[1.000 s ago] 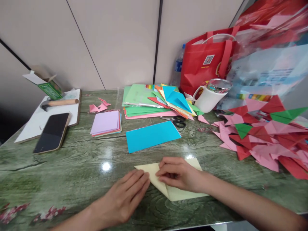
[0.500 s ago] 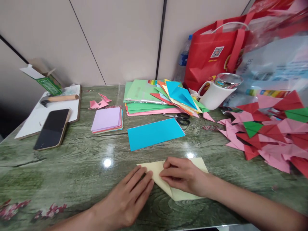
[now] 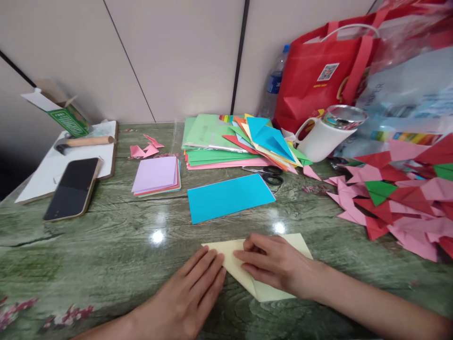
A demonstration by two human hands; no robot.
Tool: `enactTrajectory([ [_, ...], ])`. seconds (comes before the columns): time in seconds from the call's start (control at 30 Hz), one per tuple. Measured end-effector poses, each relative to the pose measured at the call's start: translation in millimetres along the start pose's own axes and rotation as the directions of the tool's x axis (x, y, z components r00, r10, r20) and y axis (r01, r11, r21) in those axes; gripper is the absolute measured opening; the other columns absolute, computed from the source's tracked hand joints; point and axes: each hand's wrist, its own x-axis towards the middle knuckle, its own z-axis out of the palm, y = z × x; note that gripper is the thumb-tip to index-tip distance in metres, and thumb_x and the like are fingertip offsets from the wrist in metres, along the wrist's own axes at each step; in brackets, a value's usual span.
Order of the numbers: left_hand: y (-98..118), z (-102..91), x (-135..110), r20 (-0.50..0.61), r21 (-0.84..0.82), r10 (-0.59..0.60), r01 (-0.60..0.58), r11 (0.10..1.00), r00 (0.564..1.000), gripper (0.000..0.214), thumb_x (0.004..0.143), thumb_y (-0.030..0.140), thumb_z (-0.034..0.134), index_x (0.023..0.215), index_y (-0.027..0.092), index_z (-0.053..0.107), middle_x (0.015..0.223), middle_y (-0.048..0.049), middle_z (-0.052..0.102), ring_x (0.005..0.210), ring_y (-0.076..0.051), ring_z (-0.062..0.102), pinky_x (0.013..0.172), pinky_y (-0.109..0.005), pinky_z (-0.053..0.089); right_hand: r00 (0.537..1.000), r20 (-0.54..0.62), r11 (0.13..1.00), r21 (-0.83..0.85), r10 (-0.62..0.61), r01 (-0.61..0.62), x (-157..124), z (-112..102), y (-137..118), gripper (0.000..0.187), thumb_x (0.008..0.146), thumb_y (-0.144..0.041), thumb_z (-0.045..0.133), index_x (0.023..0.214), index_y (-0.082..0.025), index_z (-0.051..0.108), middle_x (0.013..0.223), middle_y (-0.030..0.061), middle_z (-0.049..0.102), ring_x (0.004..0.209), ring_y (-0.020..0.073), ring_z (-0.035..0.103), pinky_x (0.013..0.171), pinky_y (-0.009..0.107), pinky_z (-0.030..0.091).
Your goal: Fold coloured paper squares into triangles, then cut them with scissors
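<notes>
A pale yellow sheet of paper point(image 3: 233, 257), partly folded into a slanted flap, lies on the green table point(image 3: 88, 245) near its front edge. My left hand point(image 3: 189, 297) lies flat with fingers stretched out, the fingertips on the sheet's left corner. My right hand point(image 3: 271, 264) rests on the middle of the sheet, fingers pressed down along the fold. Neither hand lifts the paper.
A blue sheet point(image 3: 230, 197) lies just beyond the yellow one. Behind it are scissors point(image 3: 269, 175), a stack of coloured paper point(image 3: 226, 146), a lilac pad point(image 3: 155, 175), a white mug point(image 3: 320, 137) and a red bag point(image 3: 318, 75). Folded paper pieces point(image 3: 396, 198) are heaped right. A phone point(image 3: 72, 189), clipboard and hammer lie left.
The view has shifted slightly, so everything sits a little further right and lower. Both hands stay on the yellow sheet, the right fingers sliding a little along the fold.
</notes>
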Motion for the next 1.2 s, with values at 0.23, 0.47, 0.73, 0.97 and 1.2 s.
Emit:
enactTrajectory([
  [0.23, 0.3, -0.5, -2.2, 0.045, -0.023, -0.041, 0.042, 0.999, 0.998, 0.037, 0.089, 0.015, 0.048, 0.123, 0.005, 0.055, 0.128, -0.0157, 0.056, 0.129, -0.031, 0.039, 0.102, -0.044, 0.042, 0.998, -0.042, 0.998, 0.042, 0.038, -0.037, -2.1, 5.0, 1.2, 0.031, 0.099, -0.026, 0.036, 0.101, -0.015, 0.065, 0.080, 0.0051, 0.055, 0.060, 0.0106, 0.052, 0.054, 0.022, 0.045],
  [0.47, -1.9, -2.7, 1.3, 0.021, -0.052, -0.028, 0.029, 0.998, 0.999, 0.034, 0.090, 0.015, 0.048, 0.121, 0.004, 0.056, 0.125, -0.0154, 0.059, 0.132, -0.032, 0.035, 0.101, -0.044, 0.044, 0.995, 0.029, 0.988, 0.115, 0.095, -0.098, -0.8, 3.1, 2.2, 0.033, 0.099, -0.027, 0.035, 0.098, -0.016, 0.066, 0.082, 0.0040, 0.053, 0.061, 0.0095, 0.054, 0.056, 0.020, 0.047],
  [0.73, 1.6, 6.3, -3.1, -0.010, -0.043, -0.034, 0.034, 0.999, 0.999, 0.036, 0.090, 0.020, 0.049, 0.121, 0.003, 0.055, 0.125, -0.0177, 0.058, 0.128, -0.035, 0.041, 0.100, -0.048, 0.043, 0.990, 0.041, 0.977, 0.162, 0.133, -0.138, -2.3, 3.1, 1.4, 0.033, 0.099, -0.027, 0.036, 0.096, -0.016, 0.066, 0.081, 0.0043, 0.054, 0.062, 0.0100, 0.055, 0.057, 0.020, 0.049],
  [0.97, -2.5, -6.7, 3.9, 0.058, 0.020, -0.007, 0.005, 1.000, 0.998, 0.033, 0.095, 0.019, 0.041, 0.120, 0.005, 0.057, 0.123, -0.0140, 0.061, 0.120, -0.031, 0.051, 0.096, -0.044, 0.047, 0.994, -0.026, 0.987, 0.127, 0.102, -0.098, -4.1, 6.8, 2.9, 0.032, 0.099, -0.026, 0.037, 0.102, -0.014, 0.066, 0.081, 0.0054, 0.055, 0.064, 0.0112, 0.057, 0.057, 0.022, 0.048],
  [1.2, -0.1, -3.1, 1.0, 0.067, -0.005, -0.017, 0.017, 1.000, 0.998, 0.037, 0.091, 0.016, 0.043, 0.124, 0.004, 0.054, 0.127, -0.0165, 0.058, 0.123, -0.033, 0.047, 0.097, -0.046, 0.046, 0.993, -0.066, 0.983, 0.158, 0.100, -0.089, -1.9, 6.6, 1.7, 0.030, 0.096, -0.035, 0.045, 0.099, -0.015, 0.067, 0.081, 0.0056, 0.057, 0.066, 0.0126, 0.059, 0.057, 0.023, 0.049],
])
